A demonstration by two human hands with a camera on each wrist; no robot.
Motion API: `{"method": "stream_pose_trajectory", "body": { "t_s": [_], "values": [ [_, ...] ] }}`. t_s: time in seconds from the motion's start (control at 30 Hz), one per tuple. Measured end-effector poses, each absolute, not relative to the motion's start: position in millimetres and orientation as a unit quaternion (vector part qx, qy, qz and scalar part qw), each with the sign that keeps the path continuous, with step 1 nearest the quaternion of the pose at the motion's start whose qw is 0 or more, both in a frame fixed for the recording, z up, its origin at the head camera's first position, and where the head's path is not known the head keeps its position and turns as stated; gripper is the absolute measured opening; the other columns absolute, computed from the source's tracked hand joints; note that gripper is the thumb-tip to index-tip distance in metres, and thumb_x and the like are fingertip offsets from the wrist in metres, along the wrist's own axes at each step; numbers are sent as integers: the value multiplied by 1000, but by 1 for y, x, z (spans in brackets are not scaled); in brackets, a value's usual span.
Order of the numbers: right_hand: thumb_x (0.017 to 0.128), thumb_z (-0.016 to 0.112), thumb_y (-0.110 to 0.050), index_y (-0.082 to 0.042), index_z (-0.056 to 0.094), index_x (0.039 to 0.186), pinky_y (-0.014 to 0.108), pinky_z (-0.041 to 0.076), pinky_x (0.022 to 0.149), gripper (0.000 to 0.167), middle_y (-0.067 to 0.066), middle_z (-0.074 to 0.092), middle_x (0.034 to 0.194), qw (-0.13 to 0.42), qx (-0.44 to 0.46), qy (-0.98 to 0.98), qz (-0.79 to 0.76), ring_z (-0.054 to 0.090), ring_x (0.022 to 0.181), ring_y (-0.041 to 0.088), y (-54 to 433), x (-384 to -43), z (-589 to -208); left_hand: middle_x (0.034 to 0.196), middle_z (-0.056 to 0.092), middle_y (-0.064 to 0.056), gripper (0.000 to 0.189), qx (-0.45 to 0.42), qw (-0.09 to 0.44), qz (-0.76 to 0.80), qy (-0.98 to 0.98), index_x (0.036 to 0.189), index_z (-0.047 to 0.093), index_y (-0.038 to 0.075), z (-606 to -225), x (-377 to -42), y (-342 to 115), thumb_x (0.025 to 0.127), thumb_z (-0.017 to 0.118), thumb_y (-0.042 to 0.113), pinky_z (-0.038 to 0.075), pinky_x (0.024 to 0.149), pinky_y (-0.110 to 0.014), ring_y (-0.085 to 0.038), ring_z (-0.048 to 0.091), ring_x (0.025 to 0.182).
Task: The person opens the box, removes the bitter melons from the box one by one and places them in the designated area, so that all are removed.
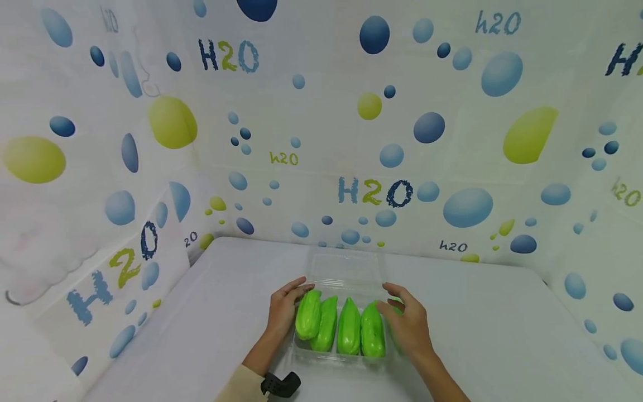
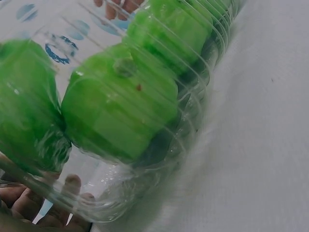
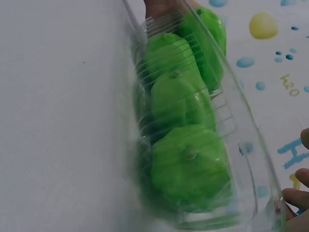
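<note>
Several glossy green elongated vegetables [image 1: 349,326] lie side by side in a clear plastic box [image 1: 341,359]. The leftmost one [image 1: 307,317] sits higher, tilted over its neighbour. My left hand [image 1: 285,310] holds the box's left side, its fingers bent around the far corner beside that raised vegetable. At the opposite side, my right hand [image 1: 409,321] has a curled index finger and thumb at the rim, close to the rightmost vegetable [image 1: 373,330]. Fingers [image 2: 72,186] of the left hand show below the rim in the left wrist view.
The box's clear lid [image 1: 346,267] stands open at the far side. A white cloth-covered table [image 1: 477,329] lies beneath, with patterned curtains [image 1: 321,111] behind and at both sides. A black strap device [image 1: 281,384] is on the left wrist.
</note>
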State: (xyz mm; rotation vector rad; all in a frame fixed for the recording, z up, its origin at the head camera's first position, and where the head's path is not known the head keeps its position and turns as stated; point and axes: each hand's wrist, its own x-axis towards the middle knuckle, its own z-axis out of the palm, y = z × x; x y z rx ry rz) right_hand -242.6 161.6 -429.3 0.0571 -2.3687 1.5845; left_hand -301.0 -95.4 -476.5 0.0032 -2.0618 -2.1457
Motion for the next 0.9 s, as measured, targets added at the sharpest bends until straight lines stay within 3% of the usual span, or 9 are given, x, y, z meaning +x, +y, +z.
{"method": "stream_pose_trajectory", "body": {
  "t_s": [0.33, 0.57, 0.77, 0.9],
  "values": [
    [95, 70, -22, -12, 61, 136, 58, 49, 104, 43, 10, 57, 144, 121, 57, -830, 542, 56, 130, 41, 121, -246, -415, 122, 71, -21, 38, -3, 76, -721, -689, 136, 57, -9, -471, -296, -93, 103, 49, 9, 56, 84, -18, -29, 69, 112],
    [98, 65, -27, -9, 58, 139, 61, 49, 102, 45, 18, 53, 145, 100, 109, -839, 523, 51, 132, 47, 86, -245, -414, 122, 71, -18, 38, 8, 79, -720, -689, 136, 59, -6, -474, -301, -95, 103, 50, 10, 57, 87, -20, -24, 70, 111],
    [97, 63, -21, -5, 58, 139, 59, 50, 100, 45, 16, 58, 140, 93, 125, -859, 488, 54, 127, 42, 65, -247, -416, 122, 71, -20, 39, 8, 65, -748, -660, 137, 57, -7, -476, -302, -96, 104, 45, 9, 58, 86, -21, -27, 69, 115],
    [95, 63, -21, -3, 58, 139, 59, 46, 106, 48, 13, 58, 142, 89, 141, -869, 466, 50, 133, 38, 55, -250, -415, 122, 70, -21, 40, 14, 57, -773, -632, 138, 56, -9, -477, -303, -96, 105, 40, 8, 57, 85, -19, -27, 67, 118]
  ]
}}
